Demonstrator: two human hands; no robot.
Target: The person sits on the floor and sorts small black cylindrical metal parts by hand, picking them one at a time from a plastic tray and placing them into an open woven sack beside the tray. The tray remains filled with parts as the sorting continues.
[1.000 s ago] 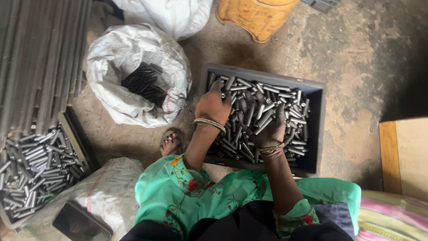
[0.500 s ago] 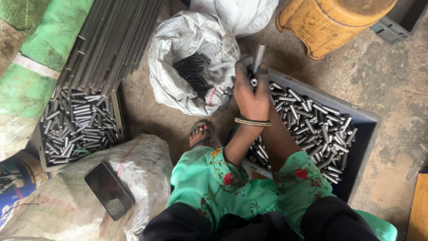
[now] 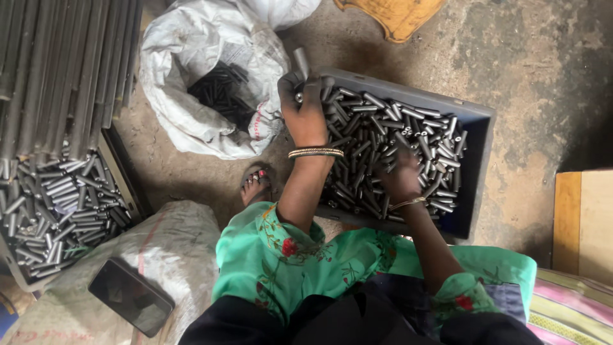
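Note:
A dark grey tray point(image 3: 477, 167) on the floor holds many short metal tubes point(image 3: 383, 137). My left hand point(image 3: 305, 107) is raised over the tray's left end, closed around a few tubes, one sticking up between the fingers. My right hand point(image 3: 399, 179) is down among the tubes in the middle of the tray, fingers buried in them; I cannot tell if it grips any. Both wrists wear bangles.
An open white sack point(image 3: 191, 70) with dark tubes inside stands left of the tray. Further left lie long metal rods point(image 3: 57, 70) and another tray of tubes point(image 3: 51, 211). A phone point(image 3: 131, 296) rests on a sack bottom left. A yellow stool point(image 3: 396, 16) stands beyond; a wooden board point(image 3: 582, 220) lies right.
My left hand, holding tubes, stays lifted near the tray's left end by the sack. My right hand has come back into sight, resting among the tubes. The view has swung right.

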